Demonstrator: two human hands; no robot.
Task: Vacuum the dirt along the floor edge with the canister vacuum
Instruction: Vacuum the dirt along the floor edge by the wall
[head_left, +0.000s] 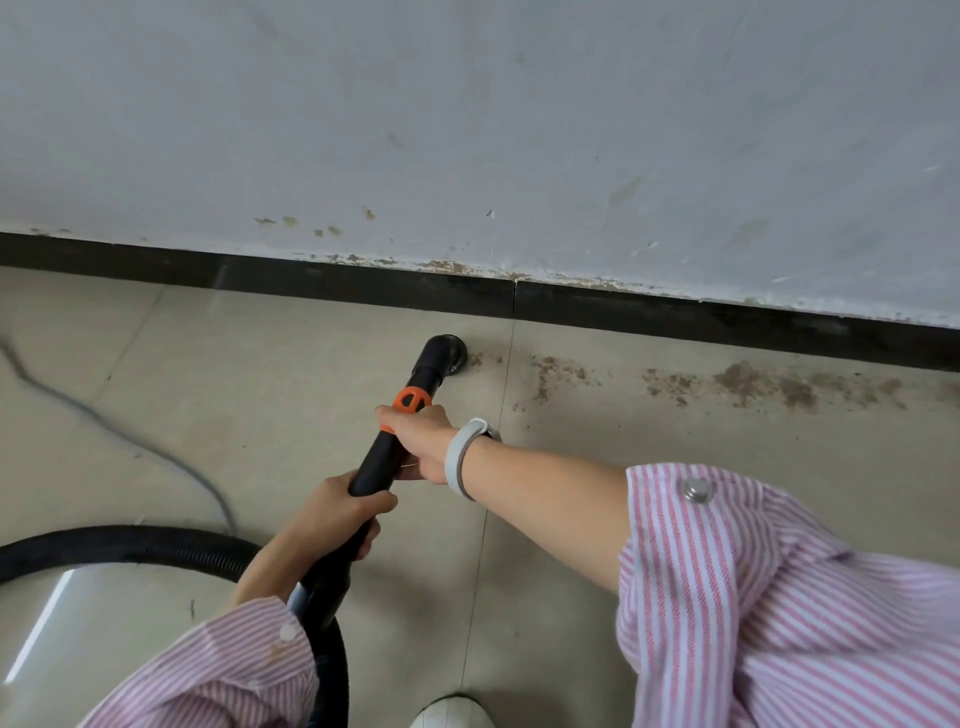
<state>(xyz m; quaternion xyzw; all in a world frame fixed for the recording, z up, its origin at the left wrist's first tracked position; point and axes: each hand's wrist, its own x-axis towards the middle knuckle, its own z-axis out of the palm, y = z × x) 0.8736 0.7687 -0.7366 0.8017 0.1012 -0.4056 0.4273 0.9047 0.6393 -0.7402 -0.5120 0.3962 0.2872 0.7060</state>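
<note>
1. The right hand (423, 439) grips the black vacuum wand (387, 457) just below its orange collar (410, 402); a pale wristband (462, 457) sits on that wrist.
2. The left hand (343, 512) is wrapped round the wand lower down, where the ribbed hose (130, 548) joins.
3. The nozzle (447, 353) rests on the tiled floor (260, 364) close to the black skirting (363, 283), seemingly touching the floor.
4. Brown dirt (748, 384) lies along the floor edge to the nozzle's right.
5. A white shoe (452, 713) shows at the bottom edge.
</note>
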